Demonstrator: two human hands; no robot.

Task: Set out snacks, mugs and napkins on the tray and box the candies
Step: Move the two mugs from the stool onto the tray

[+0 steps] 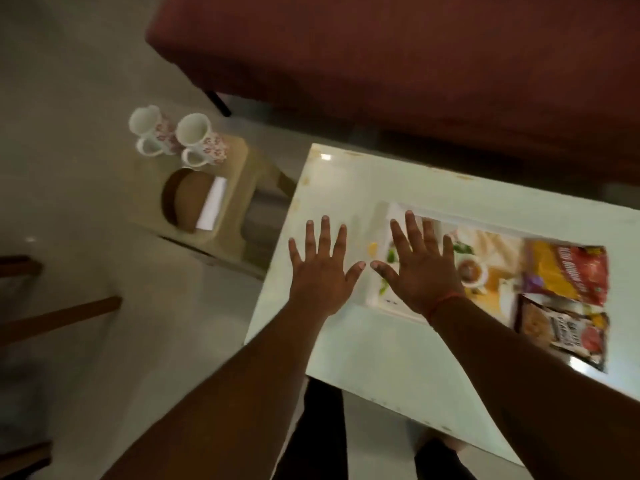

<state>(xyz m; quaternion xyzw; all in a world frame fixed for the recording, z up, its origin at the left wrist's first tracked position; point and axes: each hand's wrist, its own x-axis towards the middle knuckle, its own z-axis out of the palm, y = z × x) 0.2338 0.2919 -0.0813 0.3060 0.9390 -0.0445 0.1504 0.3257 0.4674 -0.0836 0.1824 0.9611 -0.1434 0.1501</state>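
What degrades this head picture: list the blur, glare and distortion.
Head view: dim overall, softly blurred, snack packets' print barely legible; small glare spots on the glossy table; wide-angle bend tilts the mugs outward; both open hands reasonably sharp.

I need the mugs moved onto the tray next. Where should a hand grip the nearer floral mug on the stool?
Take the white floral ceramic mug by its loop handle, which sticks out on the side facing the person. The left hand would likely reach it most easily, coming from the near side. The second floral mug stands close on its left, so a grasp around the body looks cramped.
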